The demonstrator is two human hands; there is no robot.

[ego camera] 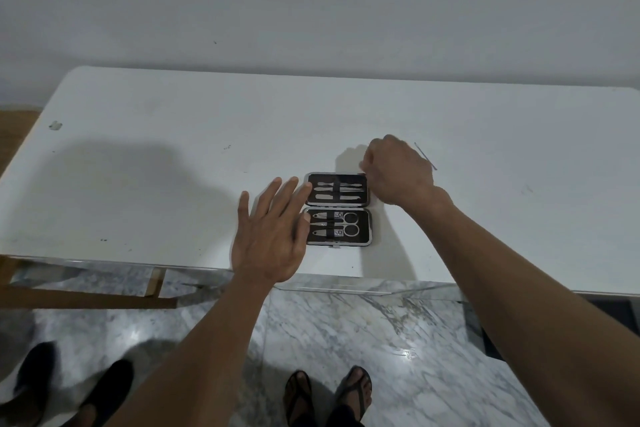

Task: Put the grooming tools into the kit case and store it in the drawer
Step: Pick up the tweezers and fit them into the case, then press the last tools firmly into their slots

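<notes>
I find the kit case [338, 209] lying open and flat on the white table [145, 163], near its front edge, both halves facing up. The far half holds slim metal tools under a strap; the near half holds clippers and scissors [349, 224]. My left hand [268, 239] is spread, fingers extended, fingertips at the case's left edge. My right hand [398, 172] is curled at the far right corner of the case; I cannot tell what it pinches. A thin metal pick [426, 156] lies on the table just beyond that hand.
</notes>
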